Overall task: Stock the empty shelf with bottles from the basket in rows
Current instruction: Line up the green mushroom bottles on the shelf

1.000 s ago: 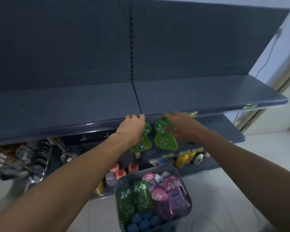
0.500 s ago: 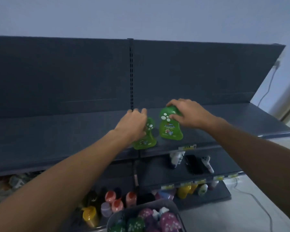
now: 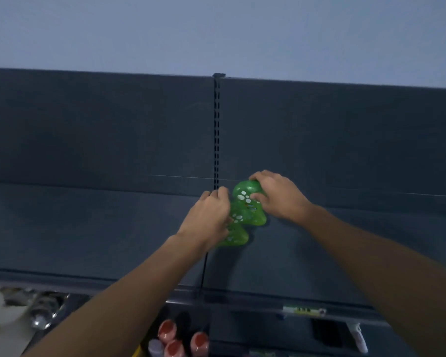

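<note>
Toppling seemed the danger mid-frame: the left hand (image 3: 211, 217) gripped the near bottle (image 3: 236, 238), the right hand (image 3: 277, 198) the far bottle (image 3: 247, 202) just behind it, so one careless release could fell both on the shelf (image 3: 113, 228).

Green bottles (image 3: 248, 202) — farther back on shelf (image 3: 108, 228)

There are 2 green bottles (image 3: 252, 215) (image 3: 238, 238), 2 hands (image 3: 209, 217) (image 3: 277, 198) and 3 red-capped bottles (image 3: 166, 334) (image 3: 175, 350) (image 3: 199, 341).

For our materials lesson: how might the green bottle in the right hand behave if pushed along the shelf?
The green bottle looks glossy, so probably slippery. Its wide cap over a narrow waist may make it tip.
</note>
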